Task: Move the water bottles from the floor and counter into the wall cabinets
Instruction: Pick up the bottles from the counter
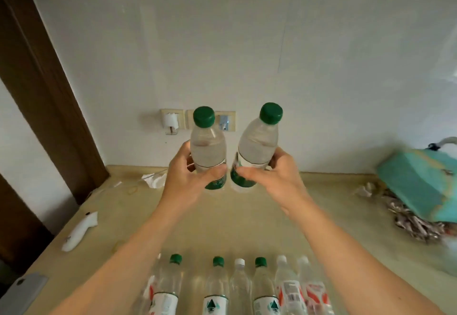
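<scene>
Now left hand (190, 178) grips left bottle (209, 151), right hand (269, 178) grips right bottle (257, 149)

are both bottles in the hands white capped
No, the left-hand bottle and the right-hand bottle both carry green caps.

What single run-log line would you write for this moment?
left hand: holds green-capped bottle | right hand: holds second green-capped bottle | both raised above counter | bottle row: waiting
</scene>
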`<state>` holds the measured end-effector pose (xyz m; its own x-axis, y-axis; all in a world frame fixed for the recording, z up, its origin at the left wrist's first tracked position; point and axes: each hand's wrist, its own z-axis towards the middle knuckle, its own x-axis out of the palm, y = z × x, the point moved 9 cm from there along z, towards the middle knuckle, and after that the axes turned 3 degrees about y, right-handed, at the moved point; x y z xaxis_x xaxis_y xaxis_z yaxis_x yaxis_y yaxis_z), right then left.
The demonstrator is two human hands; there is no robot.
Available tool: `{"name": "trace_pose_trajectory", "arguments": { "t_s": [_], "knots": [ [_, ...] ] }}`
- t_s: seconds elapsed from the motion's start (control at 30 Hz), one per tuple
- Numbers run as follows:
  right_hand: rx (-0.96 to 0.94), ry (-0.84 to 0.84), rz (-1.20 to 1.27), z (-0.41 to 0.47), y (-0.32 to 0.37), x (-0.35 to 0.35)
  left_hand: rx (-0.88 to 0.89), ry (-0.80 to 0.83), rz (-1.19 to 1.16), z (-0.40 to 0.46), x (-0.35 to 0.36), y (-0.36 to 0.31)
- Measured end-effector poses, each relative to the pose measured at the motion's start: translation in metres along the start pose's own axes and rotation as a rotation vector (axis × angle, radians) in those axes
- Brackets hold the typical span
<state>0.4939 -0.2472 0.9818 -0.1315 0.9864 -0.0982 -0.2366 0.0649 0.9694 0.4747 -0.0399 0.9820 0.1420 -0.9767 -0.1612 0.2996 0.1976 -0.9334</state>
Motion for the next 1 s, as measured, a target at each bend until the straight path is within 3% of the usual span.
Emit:
{"name": "trace_pose_trajectory", "arguments": {
  "t_s": [0.4, 0.57, 0.67, 0.83, 1.0],
  "knots": [
    [-0.477, -0.278, -0.122, -0.026, 0.292, -0.134, 0.49, 0.107, -0.173, 0.053, 0.052, -0.293],
    [-0.574, -0.357, -0.116, -0.007, 0.371, -0.177, 0.593, 0.081, -0.212, 0.079, 0.066, -0.38],
    [-0.551, -0.389, -0.113, 0.02, 0.392, -0.202, 0.572, 0.025, -0.177, 0.106, 0.074, -0.412],
    [-0.421, -0.389, -0.066, 0.07, 0.385, -0.227, 0.349, -0.068, -0.079, 0.16, 0.089, -0.416],
    [-0.396, -0.404, -0.149, 0.1, 0.378, -0.24, 0.243, -0.029, -0.049, 0.193, 0.097, -0.404]
  ]
}}
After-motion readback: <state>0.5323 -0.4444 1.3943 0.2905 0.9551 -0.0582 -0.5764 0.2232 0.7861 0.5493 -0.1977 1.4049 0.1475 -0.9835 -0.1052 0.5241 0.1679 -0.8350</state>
